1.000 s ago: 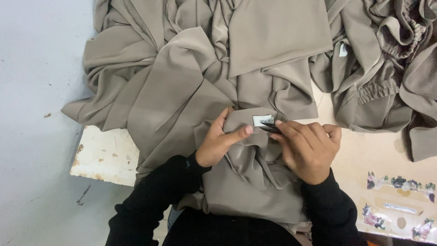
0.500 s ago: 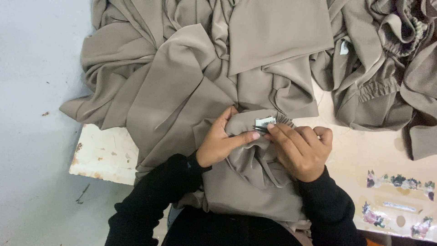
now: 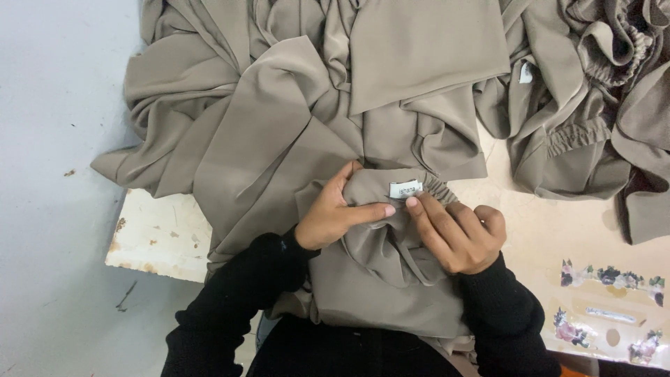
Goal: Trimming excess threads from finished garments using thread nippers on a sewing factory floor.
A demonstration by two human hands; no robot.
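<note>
big heap of taupe fabric (image 3: 279,139) spread over worn pale table (image 3: 157,237). second taupe pile (image 3: 586,119) far right. left hand (image 3: 335,213) and right hand (image 3: 457,234) pinched on gathered elastic cuff (image 3: 391,202), centre. small white label (image 3: 405,188) on cuff, just above fingertips (image 3: 388,210).

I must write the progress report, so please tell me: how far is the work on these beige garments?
Done: cannot tell. In hand: both hands, left hand and right hand, pinch the gathered edge of a beige garment just under its small white label. Left: more beige fabric lies heaped ahead, another pile at right.
</note>
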